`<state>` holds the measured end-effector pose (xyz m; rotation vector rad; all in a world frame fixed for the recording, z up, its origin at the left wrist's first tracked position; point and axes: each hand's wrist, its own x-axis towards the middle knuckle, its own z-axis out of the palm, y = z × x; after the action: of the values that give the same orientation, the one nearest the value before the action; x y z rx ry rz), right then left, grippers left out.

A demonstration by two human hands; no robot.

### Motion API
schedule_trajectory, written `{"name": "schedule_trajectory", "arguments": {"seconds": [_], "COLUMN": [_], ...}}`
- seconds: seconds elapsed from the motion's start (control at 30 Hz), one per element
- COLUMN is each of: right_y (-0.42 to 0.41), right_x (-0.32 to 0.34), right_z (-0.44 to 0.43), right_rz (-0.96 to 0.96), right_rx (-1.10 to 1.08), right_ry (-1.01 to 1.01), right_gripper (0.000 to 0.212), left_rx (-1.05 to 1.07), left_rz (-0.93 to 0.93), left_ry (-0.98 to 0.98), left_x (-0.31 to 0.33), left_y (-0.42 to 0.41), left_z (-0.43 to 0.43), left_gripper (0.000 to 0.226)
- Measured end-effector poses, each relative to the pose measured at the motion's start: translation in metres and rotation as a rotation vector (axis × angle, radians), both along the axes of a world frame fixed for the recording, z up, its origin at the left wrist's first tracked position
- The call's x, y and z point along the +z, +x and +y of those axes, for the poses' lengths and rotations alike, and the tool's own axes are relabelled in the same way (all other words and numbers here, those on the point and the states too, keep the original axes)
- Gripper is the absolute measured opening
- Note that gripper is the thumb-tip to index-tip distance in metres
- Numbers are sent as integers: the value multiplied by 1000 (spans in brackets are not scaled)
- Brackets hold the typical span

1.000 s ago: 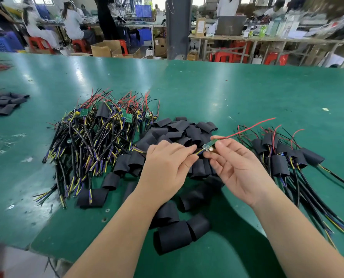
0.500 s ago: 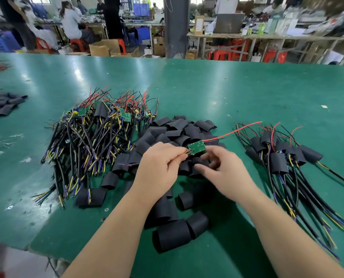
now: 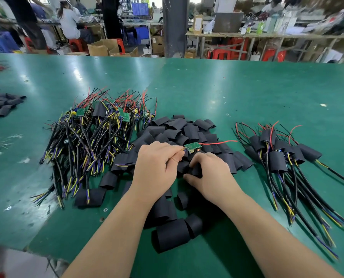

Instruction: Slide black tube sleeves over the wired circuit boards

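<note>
- Lets go of the circuit board [image 3: 192, 146] with the right hand [image 3: 211, 173] since a second ago, and lowers that hand onto the heap of black tube sleeves [image 3: 177, 131].
- Holds the board just above the middle of the heap, green face up, with the left hand [image 3: 157, 167] alone.
- Pinches the short leads at the board's near-left end between the thumb and left fingers [image 3: 174, 152].
- Trails one red wire [image 3: 217, 143] from the board's other end out to the right, over the sleeves.
- Curls the right fingers [image 3: 199, 159] round a single sleeve [image 3: 194, 170] at the near side of the heap, just below the board, thumb against its near side.
- Left of the heap and touching it: a tangle of bare wired boards [image 3: 91, 137], red leads at the far end, black, yellow and blue cables toward the near edge.
- Right of the heap, apart from it: a bundle of sleeved boards [image 3: 277, 157], cables fanning to the near right.
- Under all of it: a green counter [image 3: 247, 93], with a large sleeve [image 3: 171, 235] between the forearms and a second small sleeve pile [image 3: 1, 105] at the far left.
- Beyond the counter: blurred benches, red stools, cardboard boxes, other people.
</note>
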<state>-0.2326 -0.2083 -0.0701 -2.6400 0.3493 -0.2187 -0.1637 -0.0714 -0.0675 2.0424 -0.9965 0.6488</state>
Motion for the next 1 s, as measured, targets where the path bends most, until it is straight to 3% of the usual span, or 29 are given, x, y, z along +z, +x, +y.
{"name": "schedule_trajectory", "arguments": {"seconds": [0.1,0.27,0.43,0.6,0.77,0.9,1.0], "right_y": [-3,-5,-3,-6,-7,-5,-4], "right_x": [3,6,6,13,16,14,14], "right_z": [-2,-11,-12,-12,-10,-11,-11], "right_rz": [-65,-213,-302,-438,-510,-518,-508], "right_rx": [9,-19,-14,86,182,113,50], "right_ry": [120,267,386,827,931,959,1106], "right_gripper": [26,40,45,54,28,23,20], "left_rx": [37,121,112,71,81,-65,-130], "left_rz": [13,25,62,87,132,355,385], "left_ry": [27,16,-81,-91,-4,-214,-251], "left_x": [1,6,8,6,6,7,8], "left_y": [-1,-2,-2,-5,-5,-8,-8], "left_z": [1,1,1,-2,-1,-5,-4], "left_gripper": [17,21,12,8,18,19,18]}}
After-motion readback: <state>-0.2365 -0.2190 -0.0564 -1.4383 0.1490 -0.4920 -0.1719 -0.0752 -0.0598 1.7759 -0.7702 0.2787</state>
